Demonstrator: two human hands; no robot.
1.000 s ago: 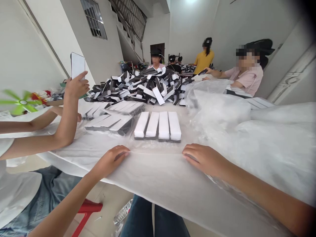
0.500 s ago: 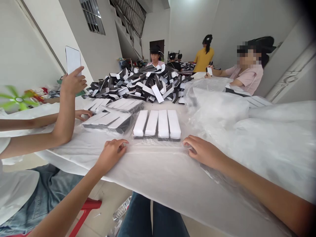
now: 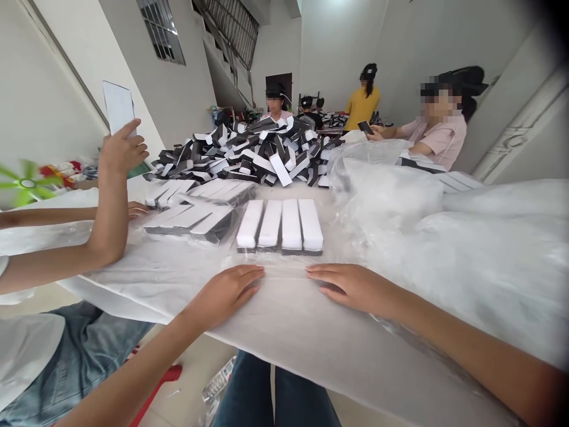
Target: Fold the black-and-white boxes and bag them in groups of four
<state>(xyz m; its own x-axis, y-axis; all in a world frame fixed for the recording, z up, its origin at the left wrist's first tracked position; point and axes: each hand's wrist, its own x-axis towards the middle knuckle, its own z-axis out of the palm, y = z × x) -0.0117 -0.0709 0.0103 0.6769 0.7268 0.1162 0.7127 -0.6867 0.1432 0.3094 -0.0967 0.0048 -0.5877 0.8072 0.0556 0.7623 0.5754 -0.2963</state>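
The left hand (image 3: 224, 295) and right hand (image 3: 351, 289) are kept apart, laid flat on plastic film (image 3: 284, 302). Four white-topped boxes (image 3: 280, 226) are lined up just beyond.

- Premises: a small packing workshop set up in a plain, bare-walled room, not a shop or office.
- Long worktop (image 3: 284, 314) covered in white plastic sheeting (image 3: 386, 196).
- Large loose heap of black-and-white pieces (image 3: 240, 151) on the worktop, with more laid in rows (image 3: 280, 225) nearer the camera.
- Several people seated along the worktop, including one in a pink top (image 3: 438, 139); another in a yellow top (image 3: 362, 101) further back, beside more stock.
- Tiled floor (image 3: 186, 385), concrete staircase with railing (image 3: 226, 35), barred window (image 3: 160, 29).
- Small green fan (image 3: 26, 184) at the left.
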